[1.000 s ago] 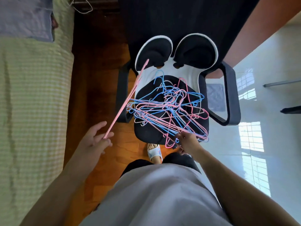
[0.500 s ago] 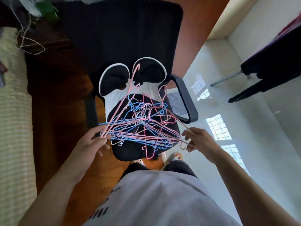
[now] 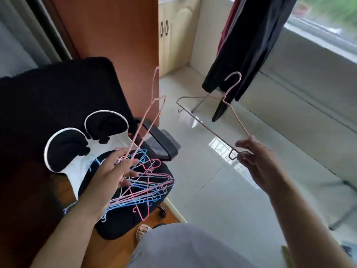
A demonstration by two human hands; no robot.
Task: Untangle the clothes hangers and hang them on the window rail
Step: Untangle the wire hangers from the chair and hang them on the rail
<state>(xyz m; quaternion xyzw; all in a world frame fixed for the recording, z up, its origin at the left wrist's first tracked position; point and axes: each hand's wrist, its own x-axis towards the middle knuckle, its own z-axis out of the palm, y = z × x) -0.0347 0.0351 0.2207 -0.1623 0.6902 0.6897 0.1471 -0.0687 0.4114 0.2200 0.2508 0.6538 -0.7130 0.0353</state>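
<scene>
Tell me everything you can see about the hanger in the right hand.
The hanger is thin pink wire, seemingly plastic-coated, with a curved hook on top, two sloping shoulders and a straight bottom bar that looks darker against the bright floor. Small notches curl at both ends. It is free of the pile, held in the air and tilted, hook pointing up toward the dark hanging clothes. The right hand pinches it at its near corner; nothing else visibly touches it.

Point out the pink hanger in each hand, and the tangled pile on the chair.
left-hand hanger (image 3: 149,120), head view, on its long wires.
right-hand hanger (image 3: 236,115), head view, on its sloping shoulder wire.
tangled pile (image 3: 146,187), head view, on the crossed wires.
</scene>
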